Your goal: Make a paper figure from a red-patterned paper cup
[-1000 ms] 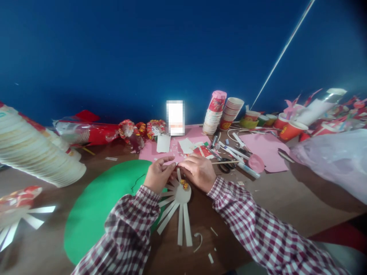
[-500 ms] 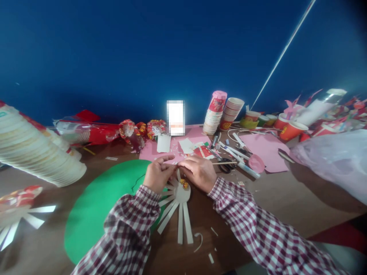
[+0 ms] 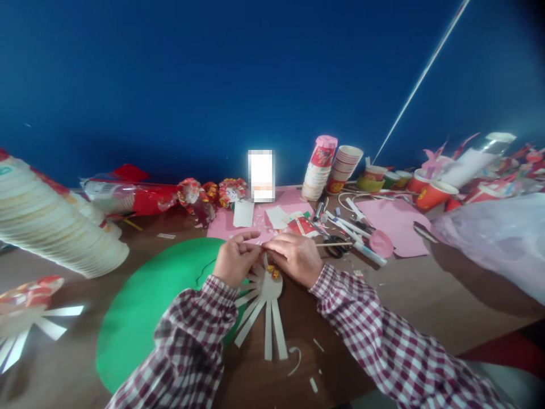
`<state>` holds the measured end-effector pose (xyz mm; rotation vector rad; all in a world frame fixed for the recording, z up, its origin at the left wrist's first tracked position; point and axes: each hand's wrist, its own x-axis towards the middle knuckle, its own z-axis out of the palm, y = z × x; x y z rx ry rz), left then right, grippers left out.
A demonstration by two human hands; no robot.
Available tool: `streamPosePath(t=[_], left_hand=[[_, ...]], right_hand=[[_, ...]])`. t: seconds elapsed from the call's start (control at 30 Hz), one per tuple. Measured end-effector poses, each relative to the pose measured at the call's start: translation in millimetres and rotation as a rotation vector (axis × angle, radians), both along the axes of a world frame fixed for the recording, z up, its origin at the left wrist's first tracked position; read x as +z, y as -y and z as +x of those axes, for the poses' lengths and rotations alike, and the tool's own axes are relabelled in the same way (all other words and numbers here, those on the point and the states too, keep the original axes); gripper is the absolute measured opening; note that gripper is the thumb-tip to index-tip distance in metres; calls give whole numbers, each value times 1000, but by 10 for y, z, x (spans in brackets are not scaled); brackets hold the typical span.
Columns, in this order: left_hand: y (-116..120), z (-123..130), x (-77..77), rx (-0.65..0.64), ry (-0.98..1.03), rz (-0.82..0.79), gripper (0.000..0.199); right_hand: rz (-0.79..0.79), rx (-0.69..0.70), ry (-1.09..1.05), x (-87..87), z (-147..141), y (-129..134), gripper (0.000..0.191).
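Note:
A paper cup cut into strips (image 3: 269, 289) lies splayed on the brown table, its pale strips fanning out below and to the left. Small yellow-and-red curled strips (image 3: 273, 272) sit at its upper edge. My left hand (image 3: 235, 258) is closed in a pinch above the cup, thumb and forefinger at the end of a raised paper strip (image 3: 265, 260). Opposite, my right hand (image 3: 294, 255) has its fingers pressed together at the same spot. A thin wooden stick (image 3: 336, 245) runs out to the right from under that hand; its other end is hidden by the fingers.
Under my left forearm is a green round sheet (image 3: 140, 307). Scissors (image 3: 336, 247), pens (image 3: 368, 253) and pink paper (image 3: 395, 224) lie to the right. Stacked cups stand behind (image 3: 317, 170) and lean at the left (image 3: 63, 221). A plastic bag (image 3: 498, 244) bulges at far right.
Both hands stay at the raised strip. My right fingers have shifted very slightly; the cup has hardly moved.

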<state>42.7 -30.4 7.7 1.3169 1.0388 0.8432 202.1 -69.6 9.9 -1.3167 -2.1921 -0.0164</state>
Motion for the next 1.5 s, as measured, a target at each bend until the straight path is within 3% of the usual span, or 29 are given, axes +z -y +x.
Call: streamPosePath(t=[0.53,0.7,1.03,1.5], left_hand=[[2,1,-26,10,-17,-132,39],[2,0,1,-46,-87,-155,36],[-37,-50,-128,-114,-160,-58,28],[-14,-24,-43,-112,-205,-38,26]], right_hand=[[52,-31,47,-48,-39,10,15],[66,-42,66,-59,-46,14,14],[61,-39,47,-42,-43,11,17],[58,-21,-4,-67,-26,-9,15]])
